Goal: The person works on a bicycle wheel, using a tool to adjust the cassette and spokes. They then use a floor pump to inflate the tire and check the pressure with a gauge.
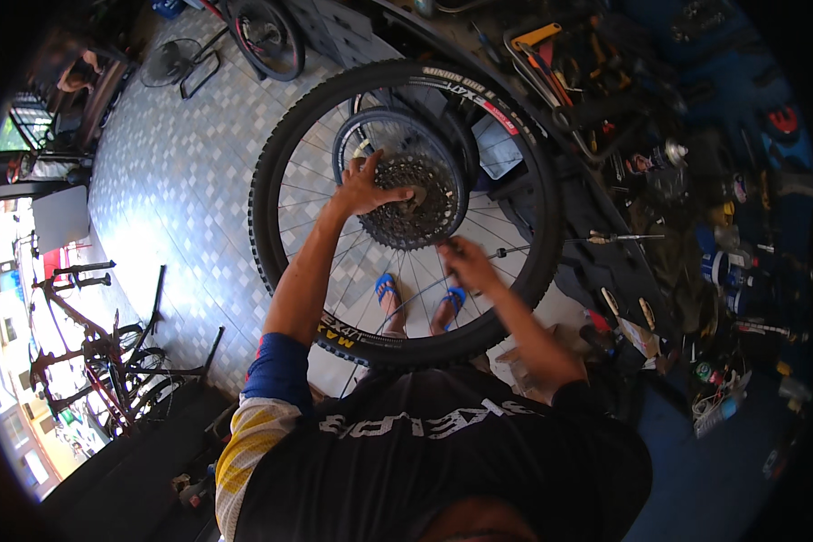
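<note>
A bicycle wheel (264, 185) with a knobby black tyre is in front of me, its cassette (413, 226) of dark sprockets turned up towards me. My left hand (363, 191) lies over the left side of the cassette, fingers spread, the thumb reaching to a metal piece (412, 200) at the hub. Just below the cassette, over the spokes, my right hand (469, 266) has its fingers curled. It is smeared by motion, and a small dark thing at its fingertips is too blurred to name.
A thin cable or rod with metal fittings (596, 237) stretches right, towards a bench crowded with tools. A hacksaw (535, 38) and a spray can (674, 154) lie there. A bicycle frame (86, 334) stands at left, another bicycle's wheel (269, 41) at the back.
</note>
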Available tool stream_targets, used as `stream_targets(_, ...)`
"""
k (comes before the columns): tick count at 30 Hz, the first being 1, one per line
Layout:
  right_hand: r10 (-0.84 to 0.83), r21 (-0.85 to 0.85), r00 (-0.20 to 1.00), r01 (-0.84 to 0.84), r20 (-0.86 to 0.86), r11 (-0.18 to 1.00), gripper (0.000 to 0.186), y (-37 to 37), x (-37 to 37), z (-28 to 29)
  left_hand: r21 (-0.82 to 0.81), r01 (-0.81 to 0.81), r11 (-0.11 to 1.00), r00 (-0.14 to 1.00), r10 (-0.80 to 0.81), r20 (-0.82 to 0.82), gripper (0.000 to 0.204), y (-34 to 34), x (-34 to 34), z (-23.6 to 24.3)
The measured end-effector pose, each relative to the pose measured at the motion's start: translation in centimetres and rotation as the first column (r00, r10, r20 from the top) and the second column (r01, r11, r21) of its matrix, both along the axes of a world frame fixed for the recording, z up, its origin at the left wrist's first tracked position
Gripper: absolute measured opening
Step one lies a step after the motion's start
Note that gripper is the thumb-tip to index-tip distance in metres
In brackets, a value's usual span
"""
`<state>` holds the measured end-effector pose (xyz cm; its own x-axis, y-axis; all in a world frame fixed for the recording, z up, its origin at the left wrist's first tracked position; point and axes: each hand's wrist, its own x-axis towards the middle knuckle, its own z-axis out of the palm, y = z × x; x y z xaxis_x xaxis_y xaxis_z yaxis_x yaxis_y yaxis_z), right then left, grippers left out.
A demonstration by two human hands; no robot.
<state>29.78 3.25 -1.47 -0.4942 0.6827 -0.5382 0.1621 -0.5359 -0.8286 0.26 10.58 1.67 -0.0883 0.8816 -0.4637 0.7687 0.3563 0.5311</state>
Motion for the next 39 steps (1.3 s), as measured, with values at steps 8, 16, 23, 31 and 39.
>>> stream_targets(8,-0.141,-0.212,0.933,0.072,-0.332,0.975,0.035,-7.8,-11.5,-0.5,-0.023,0.022,0.999,1.000,-0.022,0.015,0.131,0.2,0.2,0.8)
stream_targets(16,0.490,0.002,0.819,-0.514,0.298,0.857,0.057,11.7,3.6,2.7,-0.006,-0.013,1.000,0.999,0.013,0.036,0.132,0.7,1.0,0.5)
stream_targets(23,0.324,-0.050,0.933,-0.321,0.157,0.946,0.047,5.7,0.7,3.1,-0.004,-0.028,1.000,1.000,0.027,-0.004,0.132,-0.3,-0.1,-0.4)
stream_targets(31,-0.145,-0.231,0.963,0.091,-0.227,0.969,0.043,-7.1,-13.3,0.4,0.031,0.004,1.000,1.000,-0.005,0.014,0.131,-0.1,-0.2,-0.2)
stream_targets(39,0.574,-0.161,0.817,-0.560,0.059,0.813,0.043,7.7,1.8,3.0,0.002,0.003,1.000,1.000,-0.003,-0.014,0.130,0.2,0.5,0.4)
